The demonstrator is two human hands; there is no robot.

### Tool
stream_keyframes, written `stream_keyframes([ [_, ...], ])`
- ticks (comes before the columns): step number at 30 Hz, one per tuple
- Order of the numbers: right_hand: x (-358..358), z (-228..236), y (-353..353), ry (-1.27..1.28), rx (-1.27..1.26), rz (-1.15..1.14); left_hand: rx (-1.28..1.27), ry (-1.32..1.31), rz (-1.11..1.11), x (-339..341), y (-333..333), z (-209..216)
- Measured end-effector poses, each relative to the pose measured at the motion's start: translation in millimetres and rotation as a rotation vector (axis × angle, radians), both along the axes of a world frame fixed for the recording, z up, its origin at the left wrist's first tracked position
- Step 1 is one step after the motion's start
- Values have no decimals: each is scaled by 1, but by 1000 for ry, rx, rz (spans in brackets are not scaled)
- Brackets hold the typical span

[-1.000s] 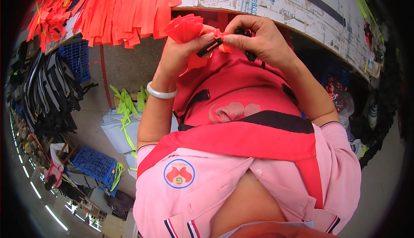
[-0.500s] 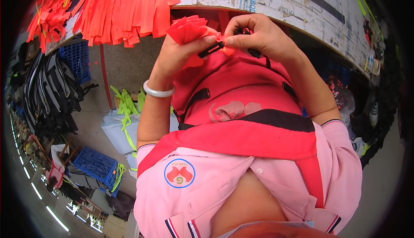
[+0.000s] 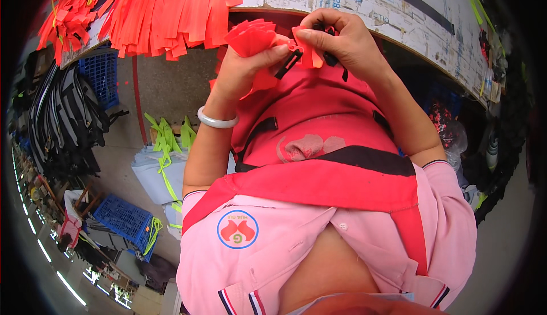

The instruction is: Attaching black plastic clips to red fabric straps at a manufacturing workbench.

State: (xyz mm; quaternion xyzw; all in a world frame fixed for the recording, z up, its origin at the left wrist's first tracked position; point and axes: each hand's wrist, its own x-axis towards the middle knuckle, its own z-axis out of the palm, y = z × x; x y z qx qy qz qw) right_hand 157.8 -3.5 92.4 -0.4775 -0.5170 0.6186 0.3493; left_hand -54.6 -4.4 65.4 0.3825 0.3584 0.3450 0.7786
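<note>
In front of the red apron, my left hand [image 3: 245,70] is closed round a folded bunch of bright red-orange fabric strips [image 3: 250,37]. A black plastic piece, like a slotted buckle [image 3: 288,64], sticks out beside its thumb on a strip. My right hand [image 3: 353,44] pinches a red-orange strip end [image 3: 309,47] between thumb and forefinger. Several small black pieces [image 3: 330,59] are gathered in its curled fingers, with a short black tail hanging below; their exact kind is hidden. The two hands are close together but apart, joined by the red-orange material between them.
A worn white table [image 3: 399,15] runs across the top. Red-orange strips [image 3: 171,18] hang over its edge at the left. Black and grey straps [image 3: 65,121] hang below them. Blue crates [image 3: 122,218], yellow-green straps [image 3: 165,135] and pale sheets [image 3: 154,169] lie at the left.
My hands have drawn slightly apart. The strip end at my right fingers now shows more, and the black buckle by my left thumb has tilted more upright.
</note>
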Motion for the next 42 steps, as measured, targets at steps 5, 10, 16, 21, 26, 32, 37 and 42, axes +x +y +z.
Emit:
stream_keyframes([
  [5, 2, 15, -7, -52, 22, 131, -16, -16, 13, -7, 1, 4],
  [10, 0, 13, -7, -73, 23, 202, 46, 2, -27, -6, -2, 3],
  [16, 3, 19, -5, -68, -172, 222, 52, 61, -101, -11, -1, 0],
  [21, -5, 16, -9, 12, -164, 108, 217, 89, 6, -4, -1, 4],
  [26, -21, -5, -19, 48, 200, -204, 267, 29, 157, 7, -7, 0],
  [32, -19, -6, -16, 4, 251, -130, 361, 198, 106, 1, -10, -7],
  [37, -17, 7, -7, -153, 472, 50, 539, 231, 186, 4, -13, -2],
  [42, -22, 5, -9, -274, 656, 78, 590, 222, 212, 3, -13, -7],
])
